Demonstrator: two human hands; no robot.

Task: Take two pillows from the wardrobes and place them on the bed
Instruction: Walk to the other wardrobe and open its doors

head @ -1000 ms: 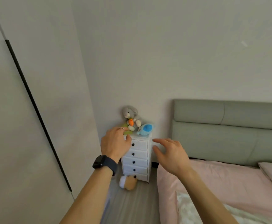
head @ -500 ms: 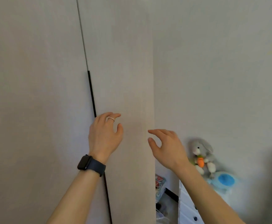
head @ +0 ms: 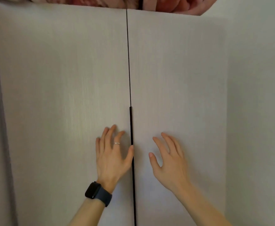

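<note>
Two closed pale wardrobe doors fill the frame: the left door (head: 60, 95) and the right door (head: 177, 95), meeting at a dark seam with a black handle strip (head: 132, 160) in its lower half. Pink bedding (head: 174, 5) shows along the top edge; no pillow can be told apart. The left hand (head: 112, 157), lower centre, fingers spread, has its thumb at the strip. The right hand (head: 169, 162) is spread beside it, holding nothing. A dark watch (head: 97, 193) and a thin ring (head: 116, 143) sit on the left.

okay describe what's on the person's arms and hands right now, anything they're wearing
Both forearms are bare, with no sleeves showing. The left hand has a thin silver ring on one finger and a dark square smartwatch on a navy band at the wrist. The right hand wears nothing.
</note>
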